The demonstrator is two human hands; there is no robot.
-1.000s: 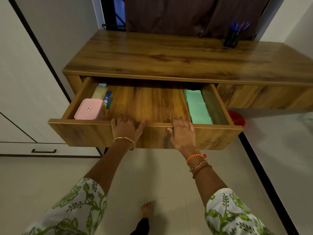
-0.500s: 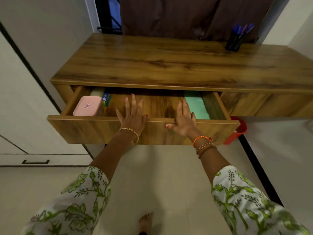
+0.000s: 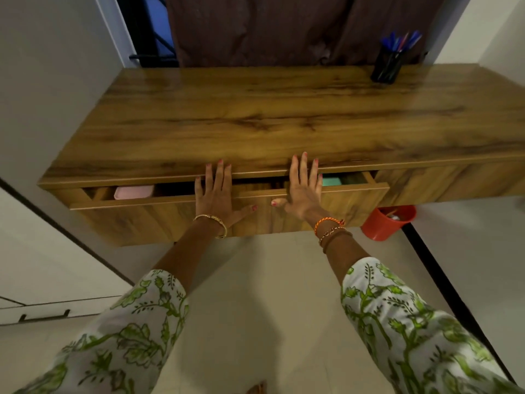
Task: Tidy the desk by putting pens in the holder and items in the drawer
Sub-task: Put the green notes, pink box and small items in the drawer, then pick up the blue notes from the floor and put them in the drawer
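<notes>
Pale walls and a light floor [image 3: 255,294] frame a wooden desk [image 3: 284,118] fixed under a brown curtain [image 3: 284,27]. Only one view is given, from the head, looking down.

On the desk's far right corner stands a black holder [image 3: 385,68] with blue and red pens [image 3: 400,41] upright in it; no other object lies on the top.

Below the near edge the drawer [image 3: 136,214] is open by only a narrow slot. Through the slot a pink box [image 3: 133,191] shows at the left and something green [image 3: 331,181] at the right; what else is inside is hidden.

Both hands lie flat on the drawer front, fingers spread and straight, grasping nothing. The left hand [image 3: 217,197] has its palm on the front panel and its fingers reach over the slot to the desk edge. The right hand [image 3: 302,191] lies just beside it in the same pose, thumbs pointing toward each other and apart. Bangles circle both wrists, and green floral sleeves [image 3: 397,322] cover the forearms.

Under the desk at the right a red bin [image 3: 380,226] sits on the floor.
</notes>
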